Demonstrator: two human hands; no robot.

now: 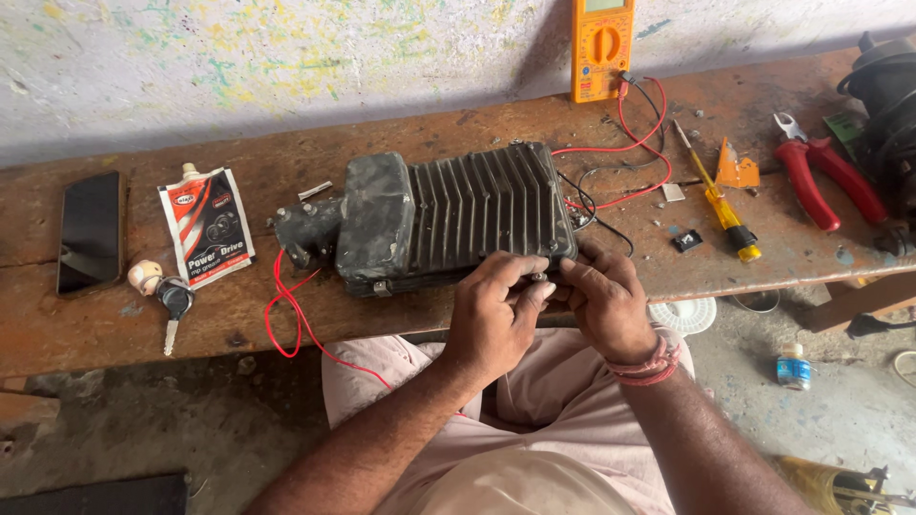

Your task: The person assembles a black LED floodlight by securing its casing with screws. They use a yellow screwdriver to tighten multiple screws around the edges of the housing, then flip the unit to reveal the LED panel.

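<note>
Finned metal housing, dark grey, grimy, ribbed top w/ smooth rounded block at its left end; lies flat mid-bench on worn wooden bench. Long axis runs left-right, slightly tilted up to the right; ribs run across it, front to back. Stubby cast end points left, wired end right.

Left hand and right hand meet at housing's near-right edge, fingers curled narrow, pinching a small metal part between them; exact grip hidden by knuckles. Red thread band on right wrist.

Red wire loops off bench's front edge at left. Open room: bare wood betw. housing and grease sachet; phone and keys well apart, far left. Right side crowded: yellow screwdriver, red pliers, orange multimeter against wall w/ red/black leads.
</note>
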